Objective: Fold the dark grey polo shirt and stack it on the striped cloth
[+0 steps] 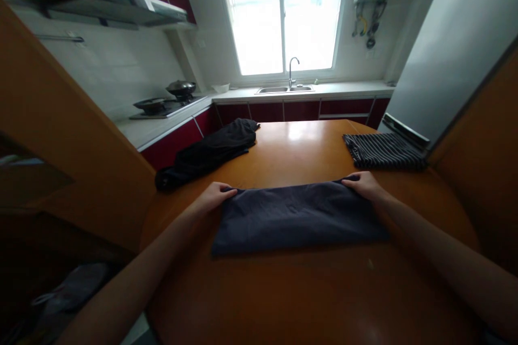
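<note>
A dark blue-grey folded piece of clothing [299,218] is stretched out as a wide strip over the wooden table [307,296]. Its kind does not show. My left hand [215,195] pinches its far left corner between thumb and fingers. At the far right corner, my right hand [363,185] grips the same cloth in a pinch. The far edge runs nearly straight between both hands, and the near edge hangs or rests toward me.
A crumpled black garment [210,151] lies at the table's far left edge. A folded black-and-white striped garment [382,151] sits at the far right, near the fridge [449,59]. Beyond are a stove [168,108] with pans and a sink [273,89].
</note>
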Available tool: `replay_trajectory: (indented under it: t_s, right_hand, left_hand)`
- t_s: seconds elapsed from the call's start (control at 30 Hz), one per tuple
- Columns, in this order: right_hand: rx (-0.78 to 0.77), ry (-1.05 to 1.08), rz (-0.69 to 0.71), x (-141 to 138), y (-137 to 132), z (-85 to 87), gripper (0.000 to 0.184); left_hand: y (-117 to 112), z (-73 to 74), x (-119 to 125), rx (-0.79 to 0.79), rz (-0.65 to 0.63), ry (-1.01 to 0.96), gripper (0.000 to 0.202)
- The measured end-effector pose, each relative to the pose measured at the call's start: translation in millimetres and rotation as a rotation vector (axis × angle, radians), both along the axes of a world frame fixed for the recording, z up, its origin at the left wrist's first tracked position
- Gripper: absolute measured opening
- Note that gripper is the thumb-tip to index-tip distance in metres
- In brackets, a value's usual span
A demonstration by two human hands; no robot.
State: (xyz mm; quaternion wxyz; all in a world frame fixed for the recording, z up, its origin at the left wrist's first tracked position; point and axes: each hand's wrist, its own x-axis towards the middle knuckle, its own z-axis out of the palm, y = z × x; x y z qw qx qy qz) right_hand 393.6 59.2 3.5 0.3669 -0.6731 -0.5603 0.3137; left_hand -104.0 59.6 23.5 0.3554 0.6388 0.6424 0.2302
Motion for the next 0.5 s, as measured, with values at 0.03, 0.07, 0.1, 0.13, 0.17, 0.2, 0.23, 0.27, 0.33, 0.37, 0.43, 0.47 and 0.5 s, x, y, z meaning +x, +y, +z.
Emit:
replay_trajectory:
  t_s: [0.03, 0.07, 0.1, 0.13, 0.17, 0.2, 0.23, 0.27, 0.33, 0.37, 0.43, 0.47, 0.5]
  right_hand:
    - [0.021, -0.011, 0.003, 3, 0, -3.3, 0.013]
    - [0.043, -0.024, 0.003, 6, 0, -5.9, 0.013]
    - [0.064, -0.041, 0.004, 9, 0, -7.8, 0.013]
    - [0.084, -0.062, 0.009, 10, -1, -9.3, 0.013]
    - [0.102, -0.087, 0.014, 11, -1, -10.6, 0.013]
    - [0.117, -0.116, 0.017, 11, 0, -11.6, 0.014]
    - [0.131, -0.15, 0.016, 11, 1, -12.6, 0.014]
    - [0.146, -0.183, 0.014, 11, 2, -13.5, 0.015]
    - [0.176, -0.251, 0.006, 10, 5, -14.7, 0.016]
    - [0.188, -0.281, 0.006, 11, 6, -15.1, 0.017]
    - [0.197, -0.329, 0.019, 13, 9, -15.3, 0.018]
    - [0.194, -0.347, 0.027, 14, 9, -15.4, 0.019]
    - [0.189, -0.36, 0.031, 15, 10, -15.6, 0.02]
  left_hand:
    - [1, -3.1, -2, 0.019, -0.014, 0.02, 0.057]
    - [2, -5.5, -4, 0.037, -0.026, 0.041, 0.057]
    - [2, -7.3, -5, 0.055, -0.035, 0.063, 0.056]
    - [2, -8.5, -5, 0.076, -0.036, 0.085, 0.056]
    - [2, -9.4, -5, 0.1, -0.03, 0.108, 0.056]
    - [3, -10.1, -4, 0.127, -0.023, 0.13, 0.055]
    - [4, -10.6, -2, 0.156, -0.018, 0.149, 0.054]
    - [5, -11.1, 1, 0.183, -0.014, 0.168, 0.053]
    - [8, -12.0, 6, 0.223, -0.012, 0.208, 0.051]
    - [10, -12.3, 8, 0.234, -0.013, 0.231, 0.049]
    - [15, -12.3, 11, 0.243, -0.012, 0.274, 0.046]
    - [18, -12.0, 12, 0.242, -0.012, 0.291, 0.045]
    - [20, -11.5, 13, 0.237, -0.012, 0.303, 0.044]
